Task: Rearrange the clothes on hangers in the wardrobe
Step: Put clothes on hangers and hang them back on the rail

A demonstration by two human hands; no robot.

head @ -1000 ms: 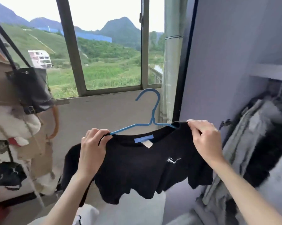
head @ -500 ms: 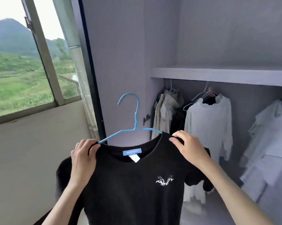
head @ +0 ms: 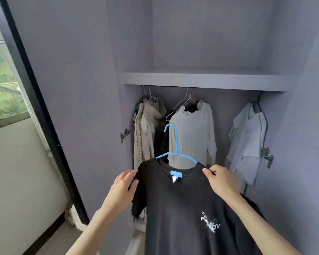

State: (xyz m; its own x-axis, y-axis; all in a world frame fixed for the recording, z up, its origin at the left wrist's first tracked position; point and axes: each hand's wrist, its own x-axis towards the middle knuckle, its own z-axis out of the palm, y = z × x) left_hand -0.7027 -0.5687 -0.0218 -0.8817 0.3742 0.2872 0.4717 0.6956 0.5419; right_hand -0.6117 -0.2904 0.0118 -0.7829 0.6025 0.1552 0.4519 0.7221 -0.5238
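Note:
A black T-shirt [head: 182,208] with a small white print hangs on a blue hanger [head: 175,144], held up in front of the open wardrobe. My right hand [head: 221,179] pinches the shirt's right shoulder at the hanger's end. My left hand [head: 123,184] holds the shirt's left sleeve edge, fingers curled behind the fabric. The hanger's hook points up, below the rail, in front of a white top [head: 193,129]. Beige garments [head: 147,126] hang at the rail's left and pale blue-white clothes [head: 248,142] at its right.
A shelf [head: 204,80] spans the wardrobe above the hidden rail. The wardrobe's left door [head: 72,89] stands open, with a black frame edge and a window [head: 2,89] beyond it. Door hinges [head: 125,134] stick out at both sides of the opening.
The view has swung from the window to face the wardrobe. The shirt on its hanger has come in front of the hanging clothes, and my left hand has slipped from the shoulder to the sleeve.

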